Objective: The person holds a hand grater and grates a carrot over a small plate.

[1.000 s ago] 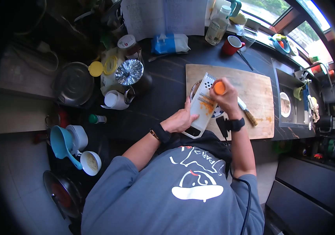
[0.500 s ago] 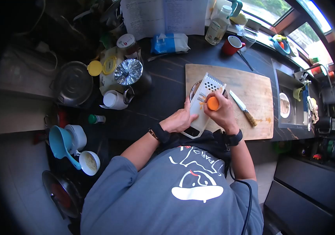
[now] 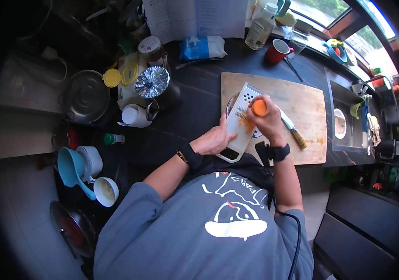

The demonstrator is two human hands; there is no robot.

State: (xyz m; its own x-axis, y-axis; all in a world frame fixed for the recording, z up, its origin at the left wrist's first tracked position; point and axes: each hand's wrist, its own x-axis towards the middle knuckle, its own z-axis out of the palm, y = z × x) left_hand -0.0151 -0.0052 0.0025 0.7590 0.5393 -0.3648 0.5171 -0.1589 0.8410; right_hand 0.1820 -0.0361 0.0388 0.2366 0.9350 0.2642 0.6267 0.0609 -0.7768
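Note:
My left hand (image 3: 214,139) is closed on the side of a white grater (image 3: 238,133), thumb on its face. The grater leans over a bowl (image 3: 231,103) that is mostly hidden beneath it. In my right hand (image 3: 269,122) is a carrot (image 3: 259,108), its cut orange end facing up, against the upper part of the grater. Orange shreds cling around the blades. Right of that hand, a knife (image 3: 294,131) with a patterned handle lies on the wooden cutting board (image 3: 279,86).
A red mug (image 3: 278,51), a glass bottle (image 3: 259,33) and a blue-white packet (image 3: 202,49) stand behind the board. To the left are a foil-topped pitcher (image 3: 153,82), a green-capped jar (image 3: 114,138) and a white bowl (image 3: 106,192). A sink (image 3: 349,95) is at the right.
My right hand and the carrot have moved up the grater, away from my body, uncovering more orange shreds on its face. My left hand stays on the grater.

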